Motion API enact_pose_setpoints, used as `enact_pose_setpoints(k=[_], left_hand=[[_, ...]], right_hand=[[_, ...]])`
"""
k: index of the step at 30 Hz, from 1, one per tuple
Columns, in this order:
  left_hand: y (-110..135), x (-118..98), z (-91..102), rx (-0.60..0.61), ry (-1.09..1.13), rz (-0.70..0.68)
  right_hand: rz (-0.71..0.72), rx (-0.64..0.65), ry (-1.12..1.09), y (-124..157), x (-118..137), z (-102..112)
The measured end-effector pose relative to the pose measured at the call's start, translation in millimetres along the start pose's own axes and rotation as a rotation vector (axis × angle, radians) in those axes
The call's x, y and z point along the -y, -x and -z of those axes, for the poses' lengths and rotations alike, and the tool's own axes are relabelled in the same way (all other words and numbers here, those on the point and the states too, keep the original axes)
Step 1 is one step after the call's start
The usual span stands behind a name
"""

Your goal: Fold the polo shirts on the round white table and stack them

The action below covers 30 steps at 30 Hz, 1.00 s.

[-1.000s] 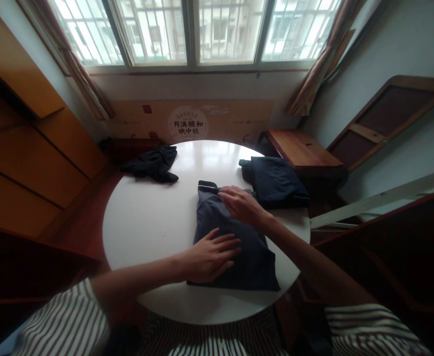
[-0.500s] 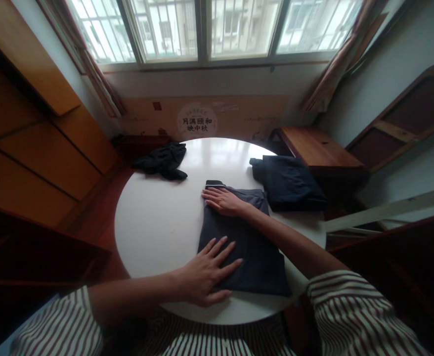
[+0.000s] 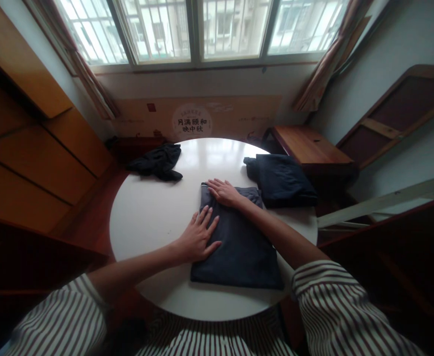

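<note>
A folded dark grey garment (image 3: 235, 252) lies flat in the middle of the round white table (image 3: 146, 237). My right hand (image 3: 222, 193) rests palm down on its far end, near a thin pale-edged hem. My left hand (image 3: 198, 237) presses flat on the garment's left side, fingers spread. Neither hand grips anything. To the right, a folded navy garment (image 3: 282, 180) lies beyond my right forearm, close to the grey one. A crumpled black cloth (image 3: 157, 162) lies at the table's far left.
Behind the table stand a low wooden bench (image 3: 309, 146) and a dark low cabinet (image 3: 137, 148). Orange wooden cupboards (image 3: 27, 158) fill the left side. A white rail (image 3: 383, 207) crosses at the right, below a wooden-framed panel (image 3: 398, 111). A barred window lies beyond.
My left hand has slid up the garment toward its far end and left side. My right hand has shifted slightly, staying at the far end. The view has moved slightly.
</note>
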<state>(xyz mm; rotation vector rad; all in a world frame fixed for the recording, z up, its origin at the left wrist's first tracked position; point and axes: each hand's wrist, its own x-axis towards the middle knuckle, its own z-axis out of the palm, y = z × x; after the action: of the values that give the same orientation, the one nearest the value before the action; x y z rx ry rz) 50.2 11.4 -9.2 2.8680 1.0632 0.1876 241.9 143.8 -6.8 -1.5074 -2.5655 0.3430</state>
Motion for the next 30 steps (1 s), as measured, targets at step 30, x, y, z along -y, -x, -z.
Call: enact_pose_setpoints(k=[30], left_hand=[[-233.6,29.8,-19.4,0.019,0.707,-0.061]], right_hand=[[-0.372,-0.139,-0.033,269.3,55.6,-15.9]])
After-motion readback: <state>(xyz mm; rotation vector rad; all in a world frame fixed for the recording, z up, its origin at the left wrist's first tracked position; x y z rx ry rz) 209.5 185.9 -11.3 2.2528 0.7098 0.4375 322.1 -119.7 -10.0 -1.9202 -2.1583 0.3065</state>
